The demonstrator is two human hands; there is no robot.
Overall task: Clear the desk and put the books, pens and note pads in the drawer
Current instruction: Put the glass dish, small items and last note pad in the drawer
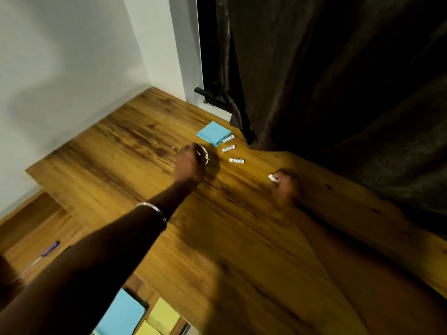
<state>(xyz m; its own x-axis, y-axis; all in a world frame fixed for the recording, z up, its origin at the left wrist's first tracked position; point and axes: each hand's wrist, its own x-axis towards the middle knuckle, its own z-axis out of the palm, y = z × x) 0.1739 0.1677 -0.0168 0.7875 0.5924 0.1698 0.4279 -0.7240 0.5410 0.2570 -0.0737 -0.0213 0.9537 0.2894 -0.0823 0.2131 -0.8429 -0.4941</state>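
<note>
The wooden desk point(242, 238) carries what is left to clear, and the open drawer point(142, 290) shows at the bottom edge below its front, already holding a blue pad point(122, 315) and yellow pads point(162, 316); a purple-capped pen point(49, 249) lies on the lower wooden surface at far left. The largest piece on the desk is the blue note pad point(214, 133) near the far corner beside the dark curtain point(338, 81); it should be light and slightly floppy, a stack of loose-edged sheets, so I would pinch it across one full edge, thumb on top and fingers beneath, rather than by a corner that could peel away. Just beside it lie three small white cylinders point(228, 148), perhaps batteries or caps, too blurred to tell; smooth, hard and apt to roll, best taken across the middle or swept into a palm. The left hand point(191, 163) is curled round something pale and glinting, unidentifiable; the right hand point(285, 187), blurred, pinches a small white piece point(272, 177) at its fingertips.
</note>
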